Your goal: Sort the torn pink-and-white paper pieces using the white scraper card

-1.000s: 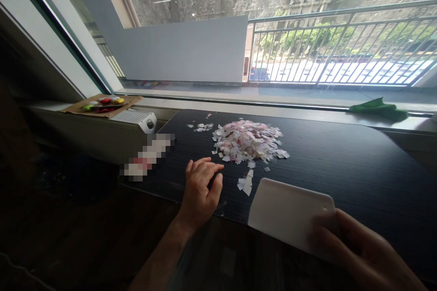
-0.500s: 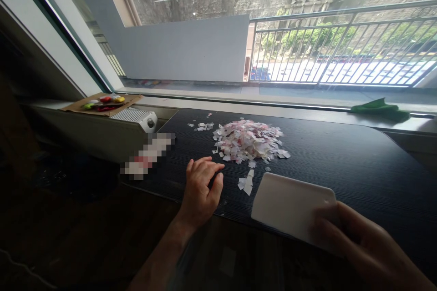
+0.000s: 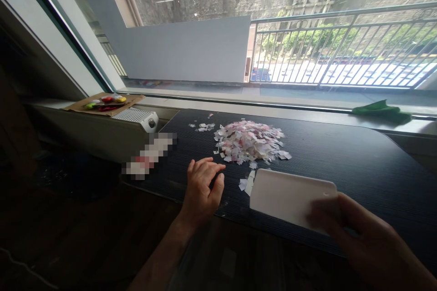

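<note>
My right hand (image 3: 358, 227) grips the right end of a white flat scraper (image 3: 287, 198), a thin plate with rounded corners and a small hole near my fingers. It is held over the front part of the dark table. The scraper's left corner hides part of a few loose paper scraps (image 3: 242, 184). My left hand (image 3: 205, 182) is open by the front edge, palm down, its fingers apart with nothing in them. Just beyond both hands is a heap of small torn paper pieces (image 3: 251, 141), white with pink marks.
The black wood-grain table (image 3: 341, 154) bears a few stray scraps (image 3: 206, 127) behind the heap. A blurred-out item (image 3: 150, 157) lies at its left edge. Farther left are a white heater (image 3: 146, 120) and cardboard (image 3: 77, 103) with colourful items. A green cloth (image 3: 380, 111) rests on the windowsill.
My right hand has brought the scraper slightly left and up, so its corner now covers part of the loose scraps. My left hand stays in nearly the same place.
</note>
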